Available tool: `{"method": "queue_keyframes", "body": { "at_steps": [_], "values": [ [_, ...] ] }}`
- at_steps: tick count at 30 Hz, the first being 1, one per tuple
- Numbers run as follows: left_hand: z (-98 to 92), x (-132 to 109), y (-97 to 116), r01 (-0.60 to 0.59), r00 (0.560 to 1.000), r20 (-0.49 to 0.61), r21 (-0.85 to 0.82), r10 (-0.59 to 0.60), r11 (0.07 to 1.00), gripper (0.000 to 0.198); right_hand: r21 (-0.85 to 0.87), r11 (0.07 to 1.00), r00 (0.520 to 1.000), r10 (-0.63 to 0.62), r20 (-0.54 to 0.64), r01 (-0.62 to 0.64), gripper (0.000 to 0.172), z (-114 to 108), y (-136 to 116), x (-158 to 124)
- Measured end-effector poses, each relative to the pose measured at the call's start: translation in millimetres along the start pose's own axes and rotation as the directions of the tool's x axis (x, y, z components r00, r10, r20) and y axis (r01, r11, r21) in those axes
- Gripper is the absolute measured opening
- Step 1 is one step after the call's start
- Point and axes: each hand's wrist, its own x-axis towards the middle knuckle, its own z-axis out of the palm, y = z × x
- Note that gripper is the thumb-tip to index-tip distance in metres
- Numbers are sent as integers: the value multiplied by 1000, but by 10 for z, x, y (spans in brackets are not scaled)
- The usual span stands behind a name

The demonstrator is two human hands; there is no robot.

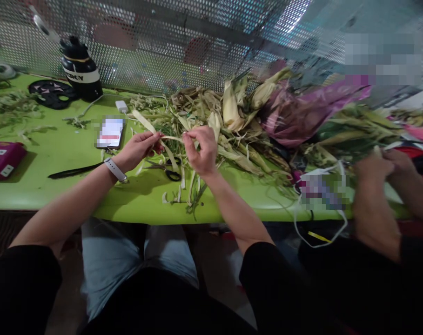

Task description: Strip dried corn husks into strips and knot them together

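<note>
Between my two hands runs a pale corn husk strip (pixel 171 138), pinched at both ends. My left hand (pixel 141 148), with a light watch band on its wrist, closes its fingers on the strip's left part. At the other end, the thumb and fingers of my right hand (pixel 202 148) grip it. A longer piece of the husk sticks up left from my left fingers, and another hangs below. Black-handled scissors (pixel 172 174) lie on the green table (pixel 141 204) below my hands, among cut husk scraps (pixel 181 193).
Behind my hands lies a heap of corn husks (pixel 232 109) with a purple plastic bag (pixel 295 114). A phone (pixel 110 132), black bottle (pixel 80 70), black mask (pixel 52 93) and magenta box (pixel 5 160) stand or lie left. A co-worker's hands (pixel 375 163) work at the right.
</note>
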Motion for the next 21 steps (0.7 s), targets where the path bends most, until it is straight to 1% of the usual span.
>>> {"method": "queue_keyframes", "body": {
  "at_steps": [3, 4, 6, 8, 9, 10, 11, 12, 13, 14, 15, 16, 17, 18, 19, 21],
  "values": [
    [13, 0, 28, 47, 998, -39, -88, -50, 995, 19, -127, 986, 992, -97, 75, 106, 36, 31, -57, -49],
    [19, 0, 34, 64, 997, -45, -120, -70, 991, 17, -148, 981, 991, -112, 77, 122, 37, 40, -76, -59],
    [27, 6, 33, 92, 994, -40, -182, -101, 979, 15, -157, 982, 994, -106, 21, 108, 40, 38, -106, -66],
    [30, 16, 14, 99, 994, -21, -244, -107, 965, 14, -129, 990, 996, -66, -52, 59, 44, 24, -126, -63],
    [32, 20, 0, 90, 995, -19, -274, -99, 958, 13, -106, 994, 997, -47, -58, 41, 45, 25, -131, -66],
    [35, 21, -13, 75, 996, -24, -298, -86, 952, 12, -76, 997, 999, -31, -24, 29, 45, 37, -133, -73],
    [39, 21, -26, 60, 997, -35, -316, -74, 947, 11, -37, 999, 999, -14, 51, 16, 45, 66, -133, -89],
    [45, 17, -37, 44, 997, -50, -324, -64, 945, 11, 13, 1000, 987, 9, 158, -11, 45, 110, -130, -112],
    [50, 11, -44, 30, 996, -65, -322, -54, 946, 11, 72, 996, 959, 36, 283, -59, 45, 168, -126, -142],
    [54, 4, -49, 19, 996, -75, -312, -45, 950, 12, 135, 981, 910, 76, 409, -142, 44, 234, -121, -176],
    [55, -2, -53, 8, 996, -80, -299, -34, 954, 14, 200, 947, 852, 118, 510, -251, 44, 301, -115, -211],
    [52, -7, -56, -3, 996, -81, -284, -21, 959, 16, 270, 901, 810, 135, 571, -340, 45, 360, -110, -242],
    [45, -8, -59, -18, 996, -84, -266, -4, 964, 19, 326, 856, 782, 133, 609, -400, 45, 405, -107, -268],
    [33, -6, -63, -30, 996, -88, -241, 9, 970, 21, 360, 830, 775, 129, 619, -426, 44, 430, -105, -283],
    [18, 0, -68, -40, 995, -99, -212, 19, 976, 22, 373, 829, 787, 124, 605, -417, 40, 434, -103, -288],
    [-17, 22, -84, -51, 990, -134, -138, 32, 989, 22, 312, 896, 842, 112, 528, -315, 31, 387, -98, -264]
  ]
}}
